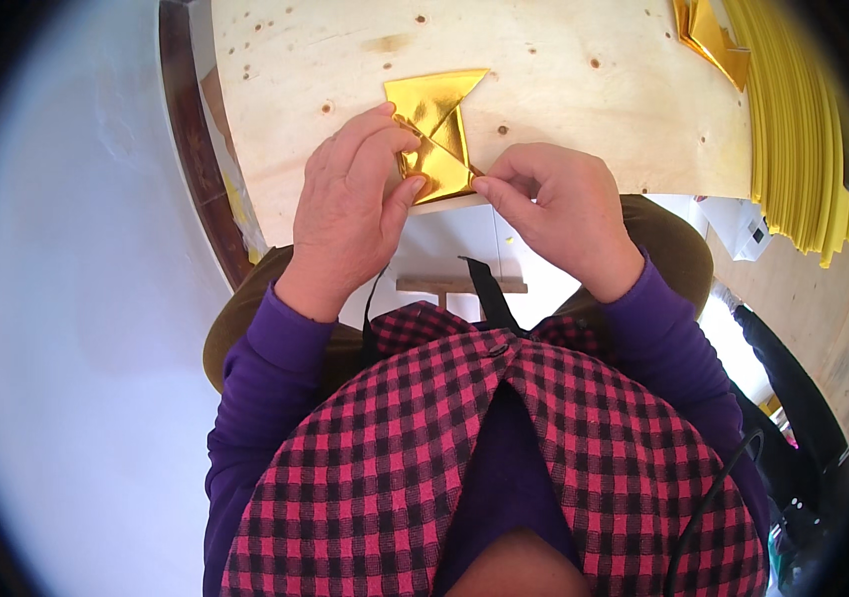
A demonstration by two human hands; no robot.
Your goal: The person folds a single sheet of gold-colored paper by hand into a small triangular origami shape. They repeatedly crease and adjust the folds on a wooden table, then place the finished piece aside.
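Note:
A piece of shiny gold foil paper (437,99), folded with diagonal creases, lies at the near edge of the wooden table. My left hand (353,184) rests along its left side, fingers on top and thumb at the lower left corner. At the paper's lower right corner, my right hand (559,204) pinches the folded edge between thumb and forefinger. The paper's upper right ends in a point that sticks out past the rest.
The pale plywood table (584,99) has dark knots. A tall stack of yellow paper sheets (793,149) stands at the right, with a folded gold foil piece (713,45) beside it. A white wall (66,298) rises on the left. Below the table shows a wooden bar (461,286).

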